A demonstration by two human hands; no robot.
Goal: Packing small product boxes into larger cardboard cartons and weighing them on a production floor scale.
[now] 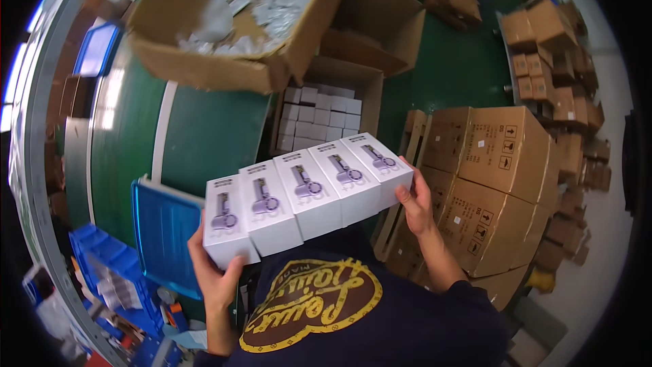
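Green floor [441,61]: wooden pallet [413,122] | pallet: stacked brown cartons [499,149]

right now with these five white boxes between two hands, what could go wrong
The white boxes are held in a row, with the left hand and right hand at opposite ends. If that pressure eases, the middle ones might slip out; no hand shows beneath them.
Their lower edges are staggered, so the row could buckle if squeezed unevenly.
Swung forward, it might knock the open carton beyond.
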